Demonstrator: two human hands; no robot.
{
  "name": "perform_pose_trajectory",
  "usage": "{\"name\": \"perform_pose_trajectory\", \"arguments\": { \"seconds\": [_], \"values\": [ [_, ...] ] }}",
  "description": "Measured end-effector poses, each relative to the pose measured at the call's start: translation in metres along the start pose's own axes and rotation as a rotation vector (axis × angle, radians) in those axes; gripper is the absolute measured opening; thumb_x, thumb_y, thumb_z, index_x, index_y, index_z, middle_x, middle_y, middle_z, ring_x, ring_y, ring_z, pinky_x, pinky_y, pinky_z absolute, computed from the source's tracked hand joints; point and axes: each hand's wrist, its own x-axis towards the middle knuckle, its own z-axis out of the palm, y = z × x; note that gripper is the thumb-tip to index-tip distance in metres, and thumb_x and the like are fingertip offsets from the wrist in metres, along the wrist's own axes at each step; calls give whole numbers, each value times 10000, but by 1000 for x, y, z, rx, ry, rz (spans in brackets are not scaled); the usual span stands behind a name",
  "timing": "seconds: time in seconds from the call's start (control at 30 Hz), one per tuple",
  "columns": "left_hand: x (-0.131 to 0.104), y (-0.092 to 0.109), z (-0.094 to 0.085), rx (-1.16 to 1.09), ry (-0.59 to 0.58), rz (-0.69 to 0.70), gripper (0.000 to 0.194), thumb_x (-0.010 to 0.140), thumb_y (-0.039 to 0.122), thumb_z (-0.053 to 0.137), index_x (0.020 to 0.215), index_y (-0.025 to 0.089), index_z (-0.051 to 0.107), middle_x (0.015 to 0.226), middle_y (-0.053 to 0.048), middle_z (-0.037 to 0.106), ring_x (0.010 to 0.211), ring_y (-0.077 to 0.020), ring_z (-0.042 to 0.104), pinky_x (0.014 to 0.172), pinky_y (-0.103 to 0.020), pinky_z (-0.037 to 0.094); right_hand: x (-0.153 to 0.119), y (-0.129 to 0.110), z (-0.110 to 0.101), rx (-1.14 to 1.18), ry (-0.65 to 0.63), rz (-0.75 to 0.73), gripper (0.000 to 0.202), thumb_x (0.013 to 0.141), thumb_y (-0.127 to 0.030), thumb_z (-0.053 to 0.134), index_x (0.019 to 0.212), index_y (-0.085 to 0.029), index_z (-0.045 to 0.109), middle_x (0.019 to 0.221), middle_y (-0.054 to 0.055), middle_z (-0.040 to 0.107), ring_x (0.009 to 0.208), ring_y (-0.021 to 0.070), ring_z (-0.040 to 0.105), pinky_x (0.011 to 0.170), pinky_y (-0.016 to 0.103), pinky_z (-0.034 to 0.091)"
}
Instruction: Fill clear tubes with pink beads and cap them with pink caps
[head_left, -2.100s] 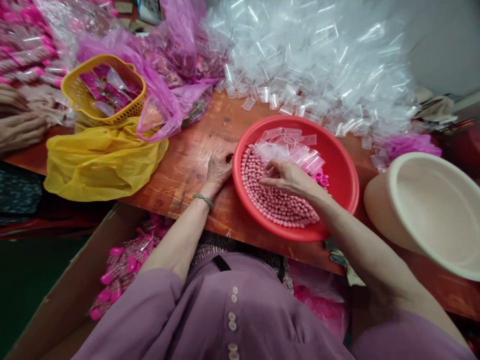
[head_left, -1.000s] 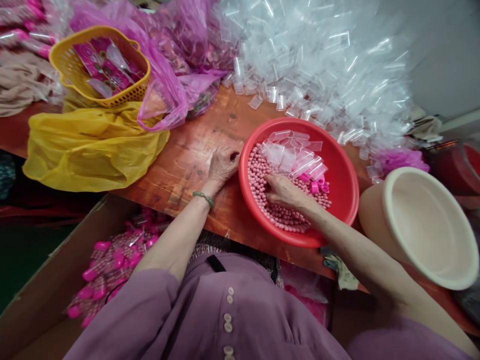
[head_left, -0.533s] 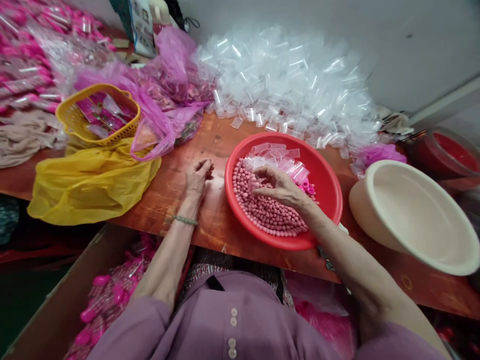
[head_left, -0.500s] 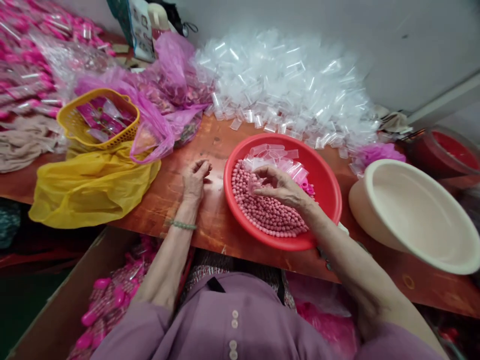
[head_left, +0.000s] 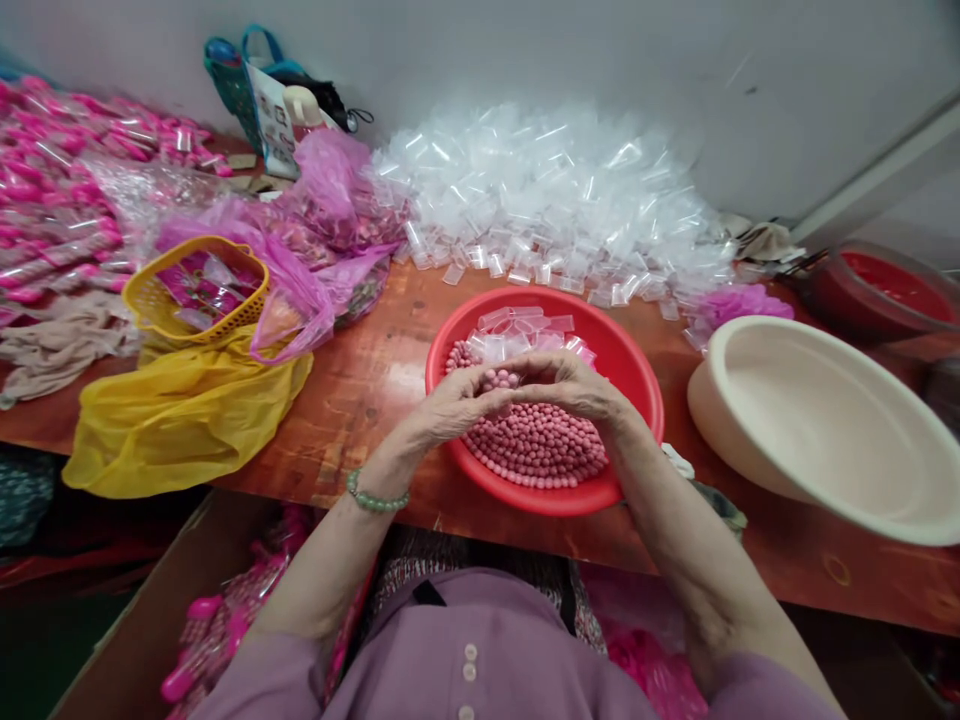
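My left hand and my right hand meet fingertip to fingertip above a red basin. Between them shows a small bunch of pink beads, with the fingers of both hands closed about it. Part of the bunch is hidden behind the fingers. Below, strands of pink beads lie coiled in the basin. Clear plastic tubes rest at its far side, with a few bright pink pieces beside them. A green bead bracelet circles my left wrist.
A large heap of clear tubes lies along the wall. To the right stands a cream basin. On the left are a yellow basket, a yellow bag, purple bags and a pile of filled pink tubes.
My left hand has moved right from the table to meet my right hand over the red basin. Pink beads now show between both hands. The camera view has shifted slightly.
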Motion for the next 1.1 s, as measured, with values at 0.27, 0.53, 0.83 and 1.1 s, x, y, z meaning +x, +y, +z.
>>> {"name": "perform_pose_trajectory", "arguments": {
  "seconds": [0.27, 0.53, 0.83, 1.1],
  "values": [
    [-4, 4, 5, 11, 20, -5, 244, 823, 389, 650, 894, 156, 656, 833, -43, 667, 760, -135, 608, 731, -281, 519, -21, 0, -30, -256, 340, -29, 333, 743, -348, 757, 1022, -170, 722, 888, 35, 738, 803, 164, 668, 790, 318, 532],
    [-6, 3, 1, -77, 59, 36, 219, 792, 365, 730, 914, 183, 725, 889, -68, 727, 809, -166, 660, 764, -302, 552, -59, -4, -70, -1125, 480, 357, 220, 844, -216, 594, 1001, -152, 734, 947, 101, 758, 856, 226, 675, 786, 314, 475],
    [-6, 3, 5, -74, 36, 6, 205, 771, 333, 740, 920, 192, 743, 901, -69, 726, 842, -183, 679, 785, -325, 564, -40, 16, -62, -1465, 368, 561, 298, 866, -224, 569, 1131, -132, 666, 1058, 170, 747, 1002, 287, 677, 803, 328, 466],
    [-5, 2, 4, -119, 30, -1, 211, 755, 352, 737, 873, 185, 682, 807, -34, 667, 829, -174, 675, 760, -313, 565, -43, 13, -52, -1418, 554, 602, 358, 874, -211, 496, 1193, -81, 596, 1042, 255, 717, 967, 371, 682, 771, 408, 478]
  ]
}}
